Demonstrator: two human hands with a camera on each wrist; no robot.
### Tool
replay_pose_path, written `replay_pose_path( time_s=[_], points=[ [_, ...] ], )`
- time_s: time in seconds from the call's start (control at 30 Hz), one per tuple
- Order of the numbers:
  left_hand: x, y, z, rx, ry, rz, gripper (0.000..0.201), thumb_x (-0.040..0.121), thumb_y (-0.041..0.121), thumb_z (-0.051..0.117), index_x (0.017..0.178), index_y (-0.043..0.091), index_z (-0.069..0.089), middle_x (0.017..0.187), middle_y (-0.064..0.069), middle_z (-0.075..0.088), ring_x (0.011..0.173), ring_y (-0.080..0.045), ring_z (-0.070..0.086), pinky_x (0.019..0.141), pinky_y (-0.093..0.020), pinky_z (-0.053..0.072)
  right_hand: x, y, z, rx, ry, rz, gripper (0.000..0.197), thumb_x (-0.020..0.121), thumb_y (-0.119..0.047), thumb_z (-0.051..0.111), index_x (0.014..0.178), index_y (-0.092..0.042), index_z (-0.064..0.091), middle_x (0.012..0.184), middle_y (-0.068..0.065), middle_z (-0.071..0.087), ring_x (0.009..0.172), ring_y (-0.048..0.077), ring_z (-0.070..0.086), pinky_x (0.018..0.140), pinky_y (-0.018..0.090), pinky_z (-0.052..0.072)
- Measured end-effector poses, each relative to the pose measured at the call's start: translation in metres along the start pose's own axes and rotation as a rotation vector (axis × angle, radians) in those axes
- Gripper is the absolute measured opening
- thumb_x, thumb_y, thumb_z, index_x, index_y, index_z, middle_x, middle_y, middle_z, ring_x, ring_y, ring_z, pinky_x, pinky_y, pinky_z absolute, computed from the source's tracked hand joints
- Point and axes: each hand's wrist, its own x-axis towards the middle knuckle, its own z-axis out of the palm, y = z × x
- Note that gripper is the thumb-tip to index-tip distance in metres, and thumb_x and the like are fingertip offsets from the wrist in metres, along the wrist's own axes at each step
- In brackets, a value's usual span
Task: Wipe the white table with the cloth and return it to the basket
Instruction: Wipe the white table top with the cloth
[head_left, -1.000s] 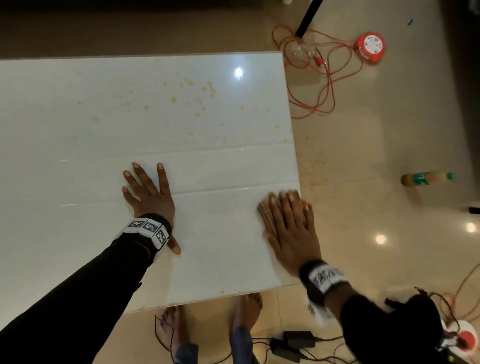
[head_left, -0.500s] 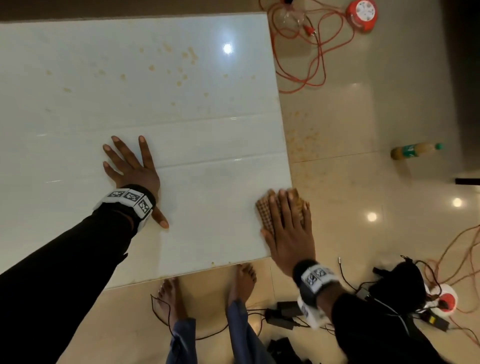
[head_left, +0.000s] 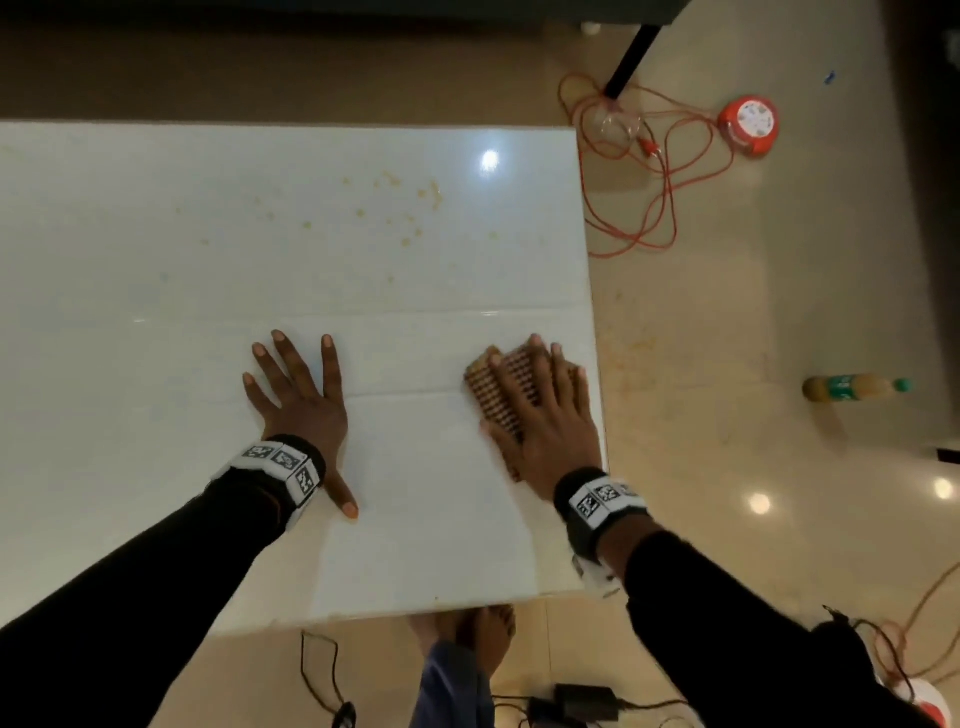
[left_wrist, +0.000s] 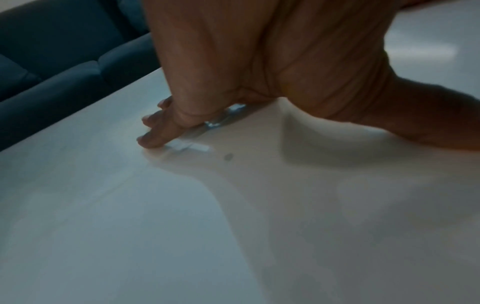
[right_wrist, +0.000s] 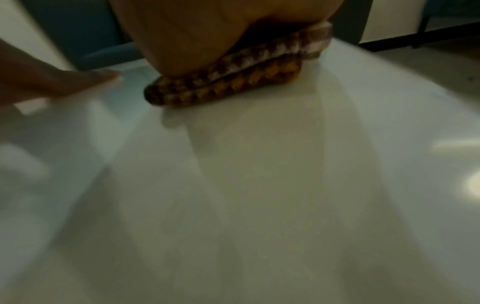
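The cloth (head_left: 501, 395), folded and checked, lies near the table's (head_left: 208, 260) right edge under the right hand's (head_left: 545, 421) flat, straight fingers, while the left hand (head_left: 304, 400) rests spread and flat on the tabletop.

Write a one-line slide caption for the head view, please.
Right hand presses a folded checkered cloth on the stained white table; left hand lies flat.

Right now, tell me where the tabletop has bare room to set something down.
Bare: the wide stretch of white table left of the left hand, and the strip between it and the right hand, which presses the cloth by the right edge. The far middle is littered with crumbs.
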Motion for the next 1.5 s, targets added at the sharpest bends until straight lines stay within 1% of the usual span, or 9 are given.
replay_pose_path(
  time_s=[0.17,0.37,0.53,0.7,0.97,1.1,1.23,1.37,1.5],
  points=[
    [0.003,0.001,-0.002,0.064,0.013,0.004,0.207,-0.002,0.078,0.082,0.134,-0.004,-0.051,0.132,-0.053,-0.045,0.132,-0.072,-0.028,0.110,-0.081,0.001,0.138,0.032,-0.040,0.002,0.069,0.140,0.074,0.106,-0.059,0.027,0.169,-0.027,0.006,0.177,0.013,0.001,0.163,0.035,0.004,0.126,0.066,0.014],
    [0.008,0.000,0.000,0.084,0.051,0.024,0.205,0.002,0.079,0.082,0.135,-0.005,-0.049,0.134,-0.054,-0.041,0.130,-0.074,-0.027,0.111,-0.079,0.003,0.285,0.061,-0.095,0.037,-0.015,0.163,0.083,0.101,-0.071,0.016,0.168,-0.025,0.001,0.177,0.012,-0.004,0.163,0.035,-0.004,0.128,0.066,0.009],
    [0.004,-0.001,-0.003,0.092,0.060,0.024,0.204,0.005,0.079,0.083,0.140,-0.005,-0.044,0.137,-0.055,-0.037,0.131,-0.076,-0.025,0.113,-0.078,0.009,0.234,0.046,-0.078,-0.027,0.039,0.160,0.080,0.102,-0.067,0.020,0.169,-0.024,0.005,0.177,0.012,0.003,0.163,0.036,0.005,0.127,0.062,0.015],
    [-0.001,0.000,-0.009,0.110,0.046,0.021,0.201,0.010,0.079,0.085,0.141,-0.005,-0.042,0.138,-0.056,-0.034,0.131,-0.076,-0.022,0.113,-0.077,0.011,0.158,0.027,-0.051,-0.099,0.003,0.085,0.085,0.104,-0.065,0.022,0.168,-0.014,0.002,0.176,0.019,-0.002,0.163,0.039,-0.001,0.131,0.058,0.006],
    [0.001,0.000,-0.007,0.105,0.077,0.022,0.201,0.011,0.074,0.088,0.141,-0.006,-0.043,0.139,-0.056,-0.033,0.132,-0.076,-0.022,0.112,-0.078,0.009,0.303,0.046,-0.095,-0.061,0.025,0.185,0.091,0.097,-0.073,0.011,0.168,-0.016,0.008,0.174,0.023,0.005,0.160,0.046,0.007,0.126,0.068,0.012],
    [-0.003,0.000,-0.008,0.081,0.078,0.024,0.202,0.010,0.073,0.089,0.140,-0.005,-0.044,0.139,-0.055,-0.034,0.133,-0.075,-0.022,0.113,-0.078,0.008,0.225,0.030,-0.069,-0.126,0.023,0.088,0.086,0.102,-0.067,0.016,0.168,-0.012,0.009,0.173,0.027,0.008,0.158,0.050,0.012,0.124,0.069,0.017],
    [-0.003,0.001,-0.008,0.038,0.110,0.017,0.189,0.031,0.062,0.096,0.139,-0.004,-0.045,0.141,-0.053,-0.034,0.136,-0.072,-0.021,0.114,-0.077,0.008,0.132,0.003,-0.039,-0.133,-0.084,-0.078,0.085,0.103,-0.066,0.019,0.168,-0.013,0.002,0.174,0.022,-0.008,0.161,0.043,-0.009,0.128,0.065,0.001],
    [-0.006,0.001,-0.009,0.032,0.069,-0.005,0.191,0.025,0.061,0.096,0.145,-0.003,-0.038,0.142,-0.053,-0.033,0.136,-0.072,-0.021,0.113,-0.078,0.001,0.200,0.008,-0.055,-0.108,-0.047,-0.092,0.085,0.101,-0.068,0.016,0.169,-0.017,0.005,0.175,0.020,-0.002,0.162,0.042,-0.002,0.127,0.066,0.003],
    [-0.003,0.000,-0.004,0.026,0.182,0.028,0.153,0.071,0.039,0.087,0.143,0.001,-0.043,0.142,-0.050,-0.037,0.137,-0.070,-0.022,0.115,-0.077,0.003,0.296,0.005,-0.084,-0.079,0.018,0.117,0.088,0.099,-0.070,0.012,0.168,-0.015,0.012,0.174,0.023,0.007,0.160,0.045,0.008,0.124,0.069,0.014]
  ],
)
